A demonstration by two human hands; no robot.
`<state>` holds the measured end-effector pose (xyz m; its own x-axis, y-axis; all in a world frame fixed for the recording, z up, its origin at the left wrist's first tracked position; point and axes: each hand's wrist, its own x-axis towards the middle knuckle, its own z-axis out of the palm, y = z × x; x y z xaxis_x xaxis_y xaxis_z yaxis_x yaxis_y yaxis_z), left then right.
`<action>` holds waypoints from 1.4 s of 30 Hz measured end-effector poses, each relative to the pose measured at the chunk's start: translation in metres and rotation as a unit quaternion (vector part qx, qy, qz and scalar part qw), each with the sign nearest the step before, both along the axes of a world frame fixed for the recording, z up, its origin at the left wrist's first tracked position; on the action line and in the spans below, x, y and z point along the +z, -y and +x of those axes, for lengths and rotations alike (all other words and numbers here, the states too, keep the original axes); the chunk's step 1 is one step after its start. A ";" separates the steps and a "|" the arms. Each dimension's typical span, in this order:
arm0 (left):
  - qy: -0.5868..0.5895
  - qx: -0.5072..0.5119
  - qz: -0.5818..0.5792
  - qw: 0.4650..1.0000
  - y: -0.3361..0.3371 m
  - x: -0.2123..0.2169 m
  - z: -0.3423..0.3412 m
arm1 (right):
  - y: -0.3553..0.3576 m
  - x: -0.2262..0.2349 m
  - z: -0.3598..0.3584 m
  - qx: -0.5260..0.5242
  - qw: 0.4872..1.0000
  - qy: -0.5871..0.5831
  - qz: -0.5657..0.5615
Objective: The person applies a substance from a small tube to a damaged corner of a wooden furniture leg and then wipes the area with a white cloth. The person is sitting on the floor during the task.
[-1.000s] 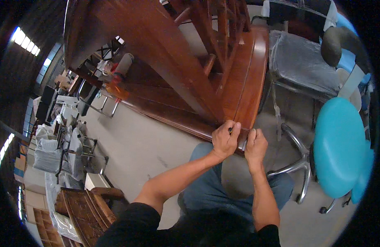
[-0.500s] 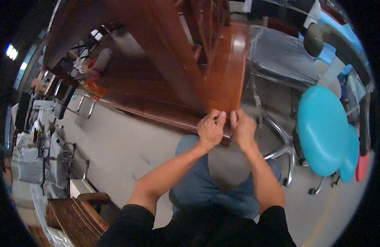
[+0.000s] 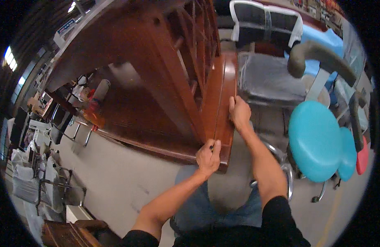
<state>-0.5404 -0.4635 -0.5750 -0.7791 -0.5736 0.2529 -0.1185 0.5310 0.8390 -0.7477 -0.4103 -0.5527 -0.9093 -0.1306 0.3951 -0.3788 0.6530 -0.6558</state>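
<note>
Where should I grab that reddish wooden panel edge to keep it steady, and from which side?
Probably the panel's long rounded outer edge, from its open right side; the lattice frame blocks the left. The right hand already wraps it midway, the left hand near the lower corner, so spaced grips suit its length.

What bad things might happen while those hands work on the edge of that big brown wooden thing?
1. The left hand pinches a small dark tool against the wooden edge; a slip might scratch the shiny finish or jab a finger.
2. The right hand grips that edge higher up, so the tool sliding that way could possibly hit it.
3. The teal stool stands close by the right arm; an elbow might bump it.
</note>
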 end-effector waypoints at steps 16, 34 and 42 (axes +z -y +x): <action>-0.036 -0.057 0.101 0.993 0.010 0.006 0.006 | -0.048 0.114 0.114 0.402 0.743 0.195 -0.498; -0.168 -0.087 0.343 0.920 0.027 0.126 0.073 | -0.043 0.124 0.177 0.240 0.895 0.144 -0.349; -0.166 -0.067 0.165 0.970 0.015 0.141 0.062 | -0.040 0.150 0.221 0.300 0.928 -0.113 -0.189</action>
<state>-0.4782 -0.4784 -0.4338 -0.7588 -0.5653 0.3234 0.2395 0.2196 0.9457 -0.5264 -0.3700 -0.4030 -0.6058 -0.4000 0.6878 -0.7556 0.0184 -0.6548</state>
